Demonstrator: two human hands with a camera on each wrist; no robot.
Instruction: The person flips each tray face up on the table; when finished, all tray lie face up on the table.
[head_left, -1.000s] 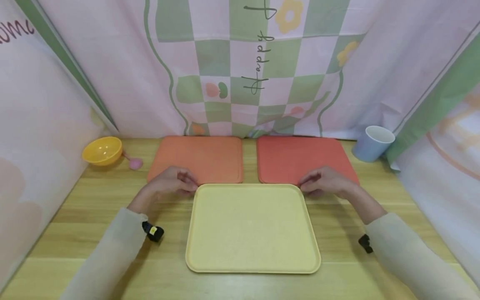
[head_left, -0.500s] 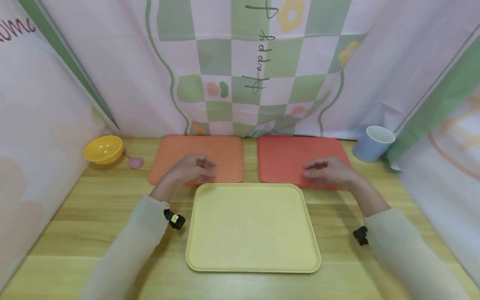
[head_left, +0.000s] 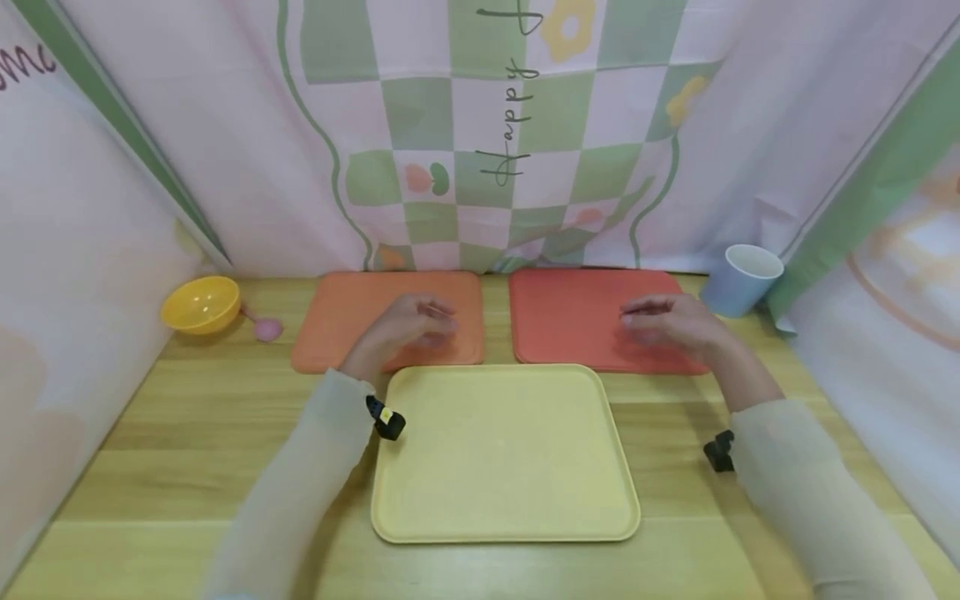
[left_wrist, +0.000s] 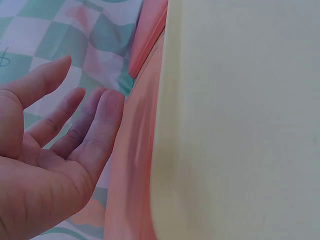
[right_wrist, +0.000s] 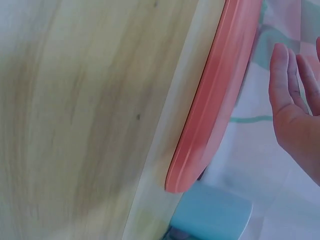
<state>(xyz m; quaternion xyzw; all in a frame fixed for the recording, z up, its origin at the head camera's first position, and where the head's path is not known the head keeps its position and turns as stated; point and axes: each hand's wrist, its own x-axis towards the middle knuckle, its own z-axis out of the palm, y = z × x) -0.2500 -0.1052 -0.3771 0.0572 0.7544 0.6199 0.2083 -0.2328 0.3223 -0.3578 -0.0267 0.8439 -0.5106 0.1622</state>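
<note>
My left hand (head_left: 412,323) hovers over the orange tray (head_left: 360,308) at the back left, holding nothing. In the left wrist view its fingers (left_wrist: 102,130) are loosely bent and spread, apart from any tray. Above the red tray (head_left: 570,317) at the back right is my right hand (head_left: 671,321), also holding nothing. The right wrist view shows its fingers (right_wrist: 281,80) nearly straight, partly cut off by the frame edge. A pale yellow tray (head_left: 506,458) lies flat in front of the two other trays, under the left wrist.
A yellow bowl (head_left: 201,306) stands at the back left, with a pink spoon (head_left: 267,330) beside it. A light blue cup (head_left: 741,282) stands upright at the back right. Patterned curtains (head_left: 495,125) enclose the wooden table (head_left: 187,467) at the back and sides.
Both hands have left the yellow tray's far corners. The left hand has moved right and away over the orange tray; the right hand has moved slightly right and farther back over the red one.
</note>
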